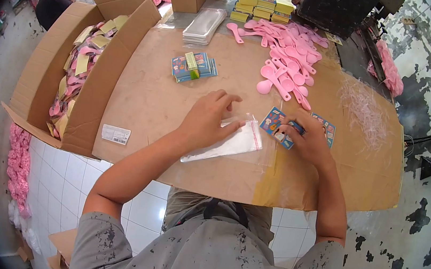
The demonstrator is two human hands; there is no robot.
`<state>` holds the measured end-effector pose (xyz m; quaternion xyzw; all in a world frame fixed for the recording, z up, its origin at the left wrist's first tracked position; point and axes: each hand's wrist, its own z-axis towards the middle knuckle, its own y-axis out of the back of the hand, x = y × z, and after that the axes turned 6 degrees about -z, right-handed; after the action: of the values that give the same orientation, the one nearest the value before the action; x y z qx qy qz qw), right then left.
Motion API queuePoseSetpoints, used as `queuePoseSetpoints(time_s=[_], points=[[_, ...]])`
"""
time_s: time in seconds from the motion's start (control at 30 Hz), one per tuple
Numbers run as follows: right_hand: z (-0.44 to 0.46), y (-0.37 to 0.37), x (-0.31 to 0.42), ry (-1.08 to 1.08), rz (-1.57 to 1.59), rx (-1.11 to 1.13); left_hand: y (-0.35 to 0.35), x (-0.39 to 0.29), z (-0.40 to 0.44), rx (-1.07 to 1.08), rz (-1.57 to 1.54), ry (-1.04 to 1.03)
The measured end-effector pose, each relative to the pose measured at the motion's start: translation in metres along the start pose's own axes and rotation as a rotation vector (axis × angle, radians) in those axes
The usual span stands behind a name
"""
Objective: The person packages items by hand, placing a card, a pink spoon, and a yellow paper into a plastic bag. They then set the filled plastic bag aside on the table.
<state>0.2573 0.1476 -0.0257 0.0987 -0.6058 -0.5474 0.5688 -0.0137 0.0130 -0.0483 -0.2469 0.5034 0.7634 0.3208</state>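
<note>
Right hand [309, 138] pinching a blue printed card [269, 121] beside a clear self-seal bag [224, 147]. Left hand [204, 118], thumb and fingers spread, rests on the bag, apparently steadying it; pink plastic spoons [264, 87] lie heaped beyond, likely for easy reach

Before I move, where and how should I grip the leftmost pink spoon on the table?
I'd pinch the leftmost pink spoon by its handle's near end, coming from the near left. The handle points nearward over bare cardboard; other spoons crowd its right.
</note>
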Motion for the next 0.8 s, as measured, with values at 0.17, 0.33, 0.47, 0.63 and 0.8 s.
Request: queuePoseSetpoints(time_s=[0.17, 0.33, 0.47, 0.63, 0.8], points=[[-0.002, -0.004, -0.009, 0.093, -0.021, -0.096, 0.005, 0.01, -0.002, 0.093, 0.075, -0.019], [-0.005, -0.012, -0.008, -0.228, 0.272, -0.187, 0.006, 0.006, 0.003, 0.054, -0.117, 0.044], [-0.001, -0.02, -0.007, -0.193, 0.516, -0.236, 0.002, 0.0, 0.003, 0.049, -0.603, 0.194], [0.0, -0.023, 0.002, -0.149, 0.637, -0.228, -0.001, -0.002, 0.003, 0.134, -0.818, 0.322], [-0.001, -0.021, 0.005, -0.133, 0.65, -0.246, -0.001, -0.01, 0.004, 0.082, -0.869, 0.336]])
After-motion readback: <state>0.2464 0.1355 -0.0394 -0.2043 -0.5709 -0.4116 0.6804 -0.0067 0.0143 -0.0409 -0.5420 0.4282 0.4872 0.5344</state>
